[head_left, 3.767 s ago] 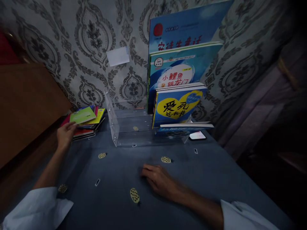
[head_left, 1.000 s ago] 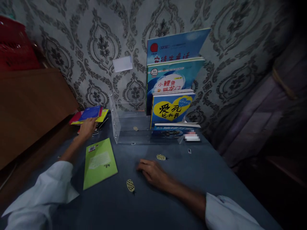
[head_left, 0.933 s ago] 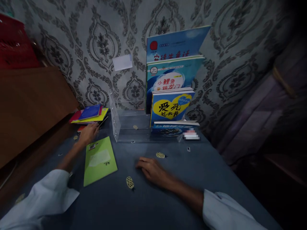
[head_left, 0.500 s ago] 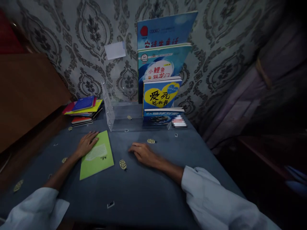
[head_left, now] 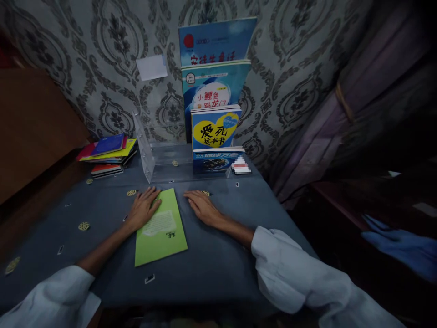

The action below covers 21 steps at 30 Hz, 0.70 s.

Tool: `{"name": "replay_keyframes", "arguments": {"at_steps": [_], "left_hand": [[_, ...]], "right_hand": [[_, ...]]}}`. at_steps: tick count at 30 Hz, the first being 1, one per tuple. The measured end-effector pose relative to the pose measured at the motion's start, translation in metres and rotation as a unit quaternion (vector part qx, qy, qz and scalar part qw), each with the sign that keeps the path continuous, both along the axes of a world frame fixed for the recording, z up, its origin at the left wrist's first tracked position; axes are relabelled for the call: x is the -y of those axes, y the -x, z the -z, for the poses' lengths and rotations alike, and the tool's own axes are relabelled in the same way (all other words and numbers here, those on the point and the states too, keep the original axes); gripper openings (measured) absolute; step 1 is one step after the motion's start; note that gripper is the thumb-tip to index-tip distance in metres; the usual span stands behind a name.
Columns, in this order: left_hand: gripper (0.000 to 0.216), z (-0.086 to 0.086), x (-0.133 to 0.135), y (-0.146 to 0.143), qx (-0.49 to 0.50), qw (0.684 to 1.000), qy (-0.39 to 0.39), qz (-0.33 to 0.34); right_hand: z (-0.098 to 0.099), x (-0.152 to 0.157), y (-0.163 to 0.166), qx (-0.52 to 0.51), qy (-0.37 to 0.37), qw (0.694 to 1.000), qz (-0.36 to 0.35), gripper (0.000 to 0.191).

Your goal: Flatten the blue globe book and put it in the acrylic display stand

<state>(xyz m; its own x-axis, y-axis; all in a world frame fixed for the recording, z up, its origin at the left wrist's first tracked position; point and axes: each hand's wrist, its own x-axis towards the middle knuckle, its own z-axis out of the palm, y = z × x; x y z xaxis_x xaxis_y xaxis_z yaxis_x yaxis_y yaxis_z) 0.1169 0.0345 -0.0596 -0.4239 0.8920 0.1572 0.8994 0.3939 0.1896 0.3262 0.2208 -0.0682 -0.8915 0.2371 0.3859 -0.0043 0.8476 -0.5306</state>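
Note:
My left hand (head_left: 145, 208) lies spread over the upper left of a thin green book (head_left: 160, 248), which rests flat on the dark tablecloth with a block of small print showing. To the right of that book, my right hand (head_left: 204, 208) rests on the cloth with fingers stretched out, holding nothing. Beyond both hands stands a clear acrylic rack (head_left: 145, 155). Its right side carries several upright books in tiers, among them a blue one with a yellow heart (head_left: 215, 130) and a teal one (head_left: 215, 75) behind it.
A loose stack of colourful books (head_left: 111, 148) lies at the back left, near a brown wooden panel (head_left: 34, 132). A blurred triangular item (head_left: 241, 166) sits by the rack's right end. Patterned wallpaper (head_left: 118, 36) backs the table; a tied curtain (head_left: 321, 132) hangs at the right.
The green book has moved right across the cloth under my left hand. My right hand's fingers have straightened out from a curled pose. The whole view has shifted slightly.

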Motion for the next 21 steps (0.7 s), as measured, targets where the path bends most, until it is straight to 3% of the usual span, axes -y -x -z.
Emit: {"name": "replay_keyframes", "arguments": {"at_steps": [8, 14, 17, 21], "left_hand": [[0.049, 0.003, -0.061, -0.056, -0.003, 0.998, -0.018, 0.067], [0.047, 0.002, -0.105, -0.077, 0.002, 0.995, -0.025, 0.099], [0.045, 0.006, -0.115, -0.078, 0.016, 0.993, -0.04, 0.107], [0.038, 0.006, -0.109, -0.074, 0.021, 0.989, -0.086, 0.121]], "right_hand": [[0.002, -0.01, -0.03, 0.005, 0.004, 0.999, 0.051, 0.037], [0.007, -0.03, -0.047, 0.009, -0.012, 0.993, 0.116, 0.036], [0.006, -0.035, -0.049, 0.026, -0.015, 0.991, 0.133, 0.036], [0.005, -0.035, -0.05, 0.043, -0.027, 0.988, 0.143, 0.036]]}}
